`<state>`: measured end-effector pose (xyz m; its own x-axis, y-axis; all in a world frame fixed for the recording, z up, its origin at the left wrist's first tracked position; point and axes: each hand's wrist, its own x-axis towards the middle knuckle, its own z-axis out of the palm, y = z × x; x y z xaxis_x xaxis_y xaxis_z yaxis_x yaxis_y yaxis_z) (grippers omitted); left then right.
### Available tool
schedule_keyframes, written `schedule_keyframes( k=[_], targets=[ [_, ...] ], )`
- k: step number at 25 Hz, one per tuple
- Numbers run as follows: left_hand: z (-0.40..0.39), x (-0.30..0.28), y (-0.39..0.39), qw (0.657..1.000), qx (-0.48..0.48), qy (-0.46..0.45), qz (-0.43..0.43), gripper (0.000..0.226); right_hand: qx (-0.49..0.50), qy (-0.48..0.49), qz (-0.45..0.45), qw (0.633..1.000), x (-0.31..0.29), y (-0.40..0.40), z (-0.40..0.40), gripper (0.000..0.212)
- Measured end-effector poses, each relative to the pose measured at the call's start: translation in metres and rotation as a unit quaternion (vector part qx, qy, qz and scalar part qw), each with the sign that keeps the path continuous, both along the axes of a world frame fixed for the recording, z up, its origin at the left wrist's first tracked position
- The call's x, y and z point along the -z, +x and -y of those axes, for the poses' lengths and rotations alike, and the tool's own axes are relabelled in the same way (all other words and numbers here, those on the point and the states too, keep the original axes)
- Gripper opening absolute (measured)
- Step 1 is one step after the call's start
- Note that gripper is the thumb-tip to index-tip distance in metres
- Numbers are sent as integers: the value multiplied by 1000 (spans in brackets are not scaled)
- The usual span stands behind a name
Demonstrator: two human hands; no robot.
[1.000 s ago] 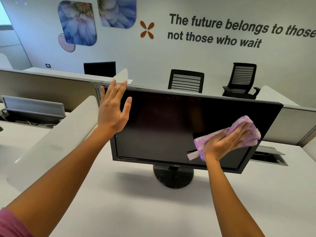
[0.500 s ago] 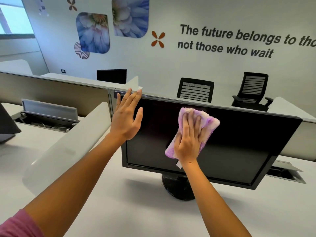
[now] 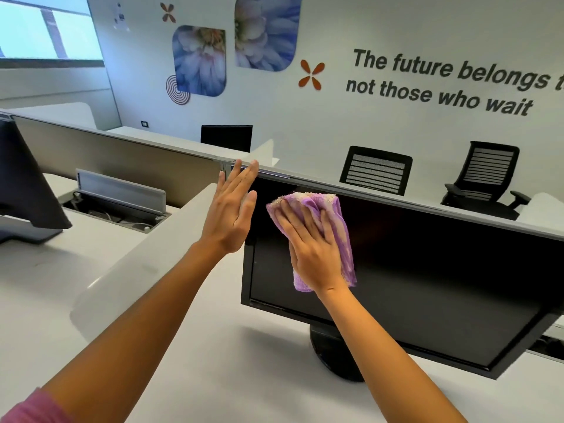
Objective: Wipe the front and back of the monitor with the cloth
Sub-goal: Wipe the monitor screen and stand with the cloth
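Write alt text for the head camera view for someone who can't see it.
A person's right hand presses a purple cloth flat against the upper left of a black monitor screen, while the left hand, fingers straight, rests on the monitor's left edge. The monitor stands on a white desk in an office.

The cloth (image 3: 338, 227) is lilac with a pale cream band — the monitor (image 3: 427, 270) is black, screen and frame alike. The desk (image 3: 213, 361) is white. At eleven o'clock, wall flowers (image 3: 200, 61) are blue-violet; the chairs (image 3: 377, 169) at one o'clock — black mesh.
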<state>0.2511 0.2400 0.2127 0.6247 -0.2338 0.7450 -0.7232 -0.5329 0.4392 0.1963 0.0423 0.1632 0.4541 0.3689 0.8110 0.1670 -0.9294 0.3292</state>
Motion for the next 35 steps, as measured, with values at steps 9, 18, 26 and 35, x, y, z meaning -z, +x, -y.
schedule_keyframes(
  k=[9,18,26,35],
  targets=[
    [-3,1,4,998,30,-51,-26,59,-7,-43,-2,999,13,18,-31,63],
    [2,6,1,998,11,-54,-15,60,-43,-202,-86,975,93,-8,-16,72],
    [-2,6,-1,1000,-5,-25,10,58,-44,-310,-218,924,126,-22,-7,59],
    [-1,6,-3,999,1,-51,0,64,-57,-42,-40,997,-2,2,-9,63]
  ],
)
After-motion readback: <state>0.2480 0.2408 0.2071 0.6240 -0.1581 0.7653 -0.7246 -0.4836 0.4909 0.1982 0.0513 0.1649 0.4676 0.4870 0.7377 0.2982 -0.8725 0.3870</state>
